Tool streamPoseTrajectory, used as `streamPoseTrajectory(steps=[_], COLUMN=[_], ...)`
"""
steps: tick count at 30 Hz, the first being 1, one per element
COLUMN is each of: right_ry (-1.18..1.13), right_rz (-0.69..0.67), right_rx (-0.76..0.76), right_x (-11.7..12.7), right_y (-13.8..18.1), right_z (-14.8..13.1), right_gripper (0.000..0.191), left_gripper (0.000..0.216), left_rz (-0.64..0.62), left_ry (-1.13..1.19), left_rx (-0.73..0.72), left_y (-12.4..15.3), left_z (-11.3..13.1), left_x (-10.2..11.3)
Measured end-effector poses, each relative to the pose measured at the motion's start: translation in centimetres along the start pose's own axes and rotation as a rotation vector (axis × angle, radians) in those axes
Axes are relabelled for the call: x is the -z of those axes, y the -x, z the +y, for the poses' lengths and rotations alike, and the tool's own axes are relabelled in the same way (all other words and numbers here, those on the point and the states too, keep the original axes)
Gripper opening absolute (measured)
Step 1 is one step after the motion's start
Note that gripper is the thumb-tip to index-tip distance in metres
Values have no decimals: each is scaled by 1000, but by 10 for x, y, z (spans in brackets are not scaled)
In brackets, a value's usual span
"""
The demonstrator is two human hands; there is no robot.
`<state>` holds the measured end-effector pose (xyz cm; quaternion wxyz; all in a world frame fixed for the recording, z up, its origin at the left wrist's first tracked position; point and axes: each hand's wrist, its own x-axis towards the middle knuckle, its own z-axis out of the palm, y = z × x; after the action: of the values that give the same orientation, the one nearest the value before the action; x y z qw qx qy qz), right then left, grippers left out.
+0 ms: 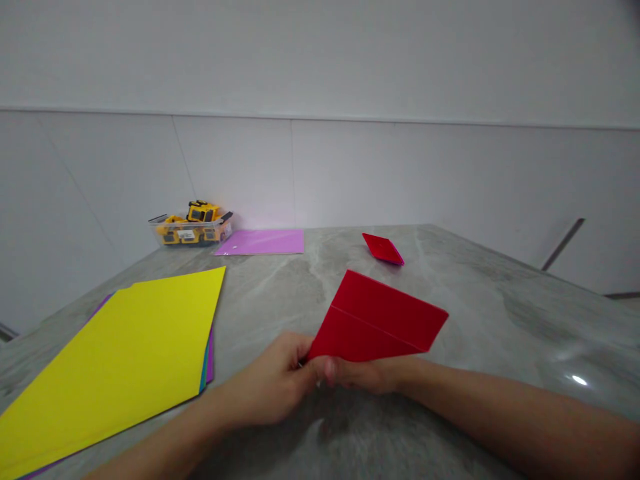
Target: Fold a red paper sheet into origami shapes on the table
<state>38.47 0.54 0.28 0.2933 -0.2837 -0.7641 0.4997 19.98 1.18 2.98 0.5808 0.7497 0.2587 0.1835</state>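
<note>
A folded sheet of red paper [377,317] is tilted up above the table, with a pale crease line running across it. My left hand [280,383] is closed on its lower left corner, thumb along the near edge. Close beside it, my right hand [367,375] grips the same near edge, its fingers partly hidden behind and below the paper. The two hands meet at the thumbs. Farther back lies a small folded red and magenta paper piece [383,249], apart from both hands.
On the left lies a stack of paper with a yellow sheet [135,353] on top, purple and teal edges showing beneath. A clear plastic box [193,233] of yellow toy vehicles stands at the back left, beside a lilac sheet pack [265,242]. The grey marbled table [500,360] meets a white wall.
</note>
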Motion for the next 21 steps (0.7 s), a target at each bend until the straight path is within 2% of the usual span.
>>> streamPoseTrajectory(steps=[4,6,9,12,15,18,21], right_ry=[109,112,72,17,-40,-114,-211], right_rz=[90,92,40,2,35,52,145], right_rx=[-225,-269,-201,-138,-115,-95,-146], right_x=[-1,-1,-4,-6,-6,-5,-5], right_y=[5,6,3,0,1,7,13], right_z=[-4,-3,-1,-1,-2,-4,-4], right_gripper=[73,75,73,73,69,64,63], left_gripper=[35,38,46,54,55,47,39], left_rz=[100,109,66,36,51,74,83], left_ry=[32,57,41,78,141,168,180], left_rx=[143,163,147,204,247,269,285], left_y=[0,0,0,-1,-1,0,3], left_z=[-3,-4,-5,-6,-5,-2,0], left_x=[3,6,3,-5,-9,-8,-2])
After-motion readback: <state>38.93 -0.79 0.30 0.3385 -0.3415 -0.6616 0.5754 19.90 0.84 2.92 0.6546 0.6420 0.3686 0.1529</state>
